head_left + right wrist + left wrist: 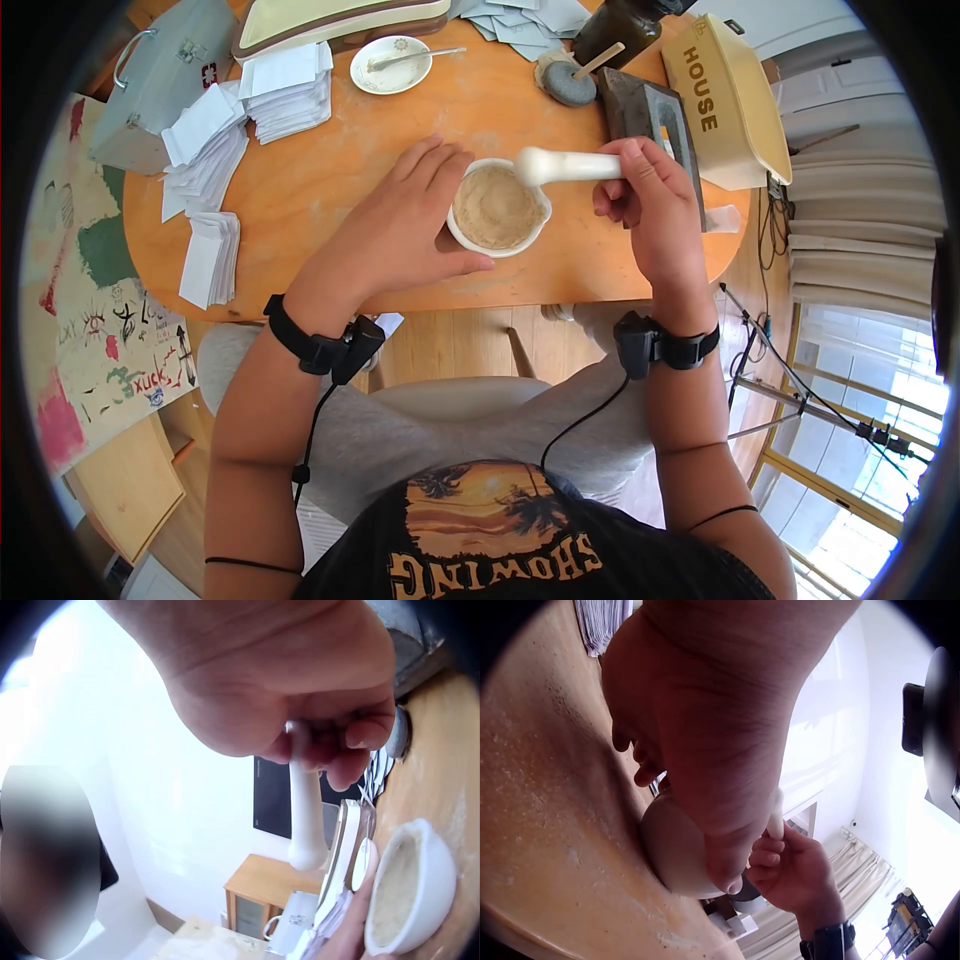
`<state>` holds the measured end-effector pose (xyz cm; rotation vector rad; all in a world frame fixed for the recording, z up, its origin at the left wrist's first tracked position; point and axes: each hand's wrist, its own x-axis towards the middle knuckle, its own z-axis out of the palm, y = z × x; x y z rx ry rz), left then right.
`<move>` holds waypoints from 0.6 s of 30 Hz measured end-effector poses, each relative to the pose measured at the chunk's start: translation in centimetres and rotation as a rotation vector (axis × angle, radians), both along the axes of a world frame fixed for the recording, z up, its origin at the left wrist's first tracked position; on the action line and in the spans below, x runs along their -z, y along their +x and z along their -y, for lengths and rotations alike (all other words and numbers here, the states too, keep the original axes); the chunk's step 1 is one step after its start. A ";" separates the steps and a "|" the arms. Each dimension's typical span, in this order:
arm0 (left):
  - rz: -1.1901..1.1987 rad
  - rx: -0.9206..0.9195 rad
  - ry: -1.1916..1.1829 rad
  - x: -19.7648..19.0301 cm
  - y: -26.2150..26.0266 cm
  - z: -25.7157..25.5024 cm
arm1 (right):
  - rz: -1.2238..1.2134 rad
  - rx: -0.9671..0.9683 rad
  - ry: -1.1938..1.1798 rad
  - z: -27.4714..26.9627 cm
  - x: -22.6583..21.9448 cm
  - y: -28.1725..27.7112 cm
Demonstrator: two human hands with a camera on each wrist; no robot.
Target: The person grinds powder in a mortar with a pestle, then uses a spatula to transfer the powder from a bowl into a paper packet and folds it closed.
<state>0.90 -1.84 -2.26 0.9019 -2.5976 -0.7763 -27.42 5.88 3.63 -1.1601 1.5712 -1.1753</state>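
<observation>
A white mortar [497,245] stands on the wooden table, with light brown powder [495,207] inside it. My left hand [408,222] steadies the mortar from its left side, thumb along the near rim and fingers at the far side. In the left wrist view that thumb lies against the outer wall of the bowl [679,851]. My right hand [655,200] grips the thin end of a white pestle [570,166]. The pestle's rounded head is raised over the right part of the mortar's rim, clear of the powder in the right wrist view.
A small dish [391,82] with a spoon lies beyond the mortar. White paper packets [288,95] are stacked at left near a metal case [165,80]. A round grey stone [570,86] with a wooden handle and a yellow bin [715,110] stand at right.
</observation>
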 end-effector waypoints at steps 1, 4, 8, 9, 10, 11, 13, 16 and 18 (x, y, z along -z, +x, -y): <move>0.001 0.001 0.002 0.0 0.0 0.0 | 0.200 0.011 0.024 0.0 0.0 -0.2; -0.003 -0.004 -0.005 0.2 0.0 0.0 | 0.440 0.009 0.056 0.1 0.2 -0.6; -0.010 -0.002 -0.016 0.2 0.0 -0.1 | 0.509 -0.024 0.050 0.0 0.3 -0.3; -0.010 -0.002 -0.012 0.1 0.1 -0.1 | 0.476 0.014 0.024 0.0 0.1 -0.1; -0.009 -0.003 -0.008 0.0 0.1 -0.2 | 0.475 0.013 0.021 -0.1 -0.4 -0.1; -0.011 -0.004 -0.011 0.0 0.1 -0.2 | 0.250 0.122 -0.087 -0.2 -1.2 -0.5; -0.023 -0.012 -0.018 0.1 0.1 -0.2 | -0.234 0.277 -0.323 -0.5 -2.3 -2.3; -0.022 -0.021 -0.022 0.1 0.0 -0.3 | -0.678 0.456 -0.435 -1.3 -3.5 -5.5; -0.025 -0.015 -0.022 0.1 0.0 -0.3 | -0.730 0.504 -0.373 -1.6 -3.4 -6.7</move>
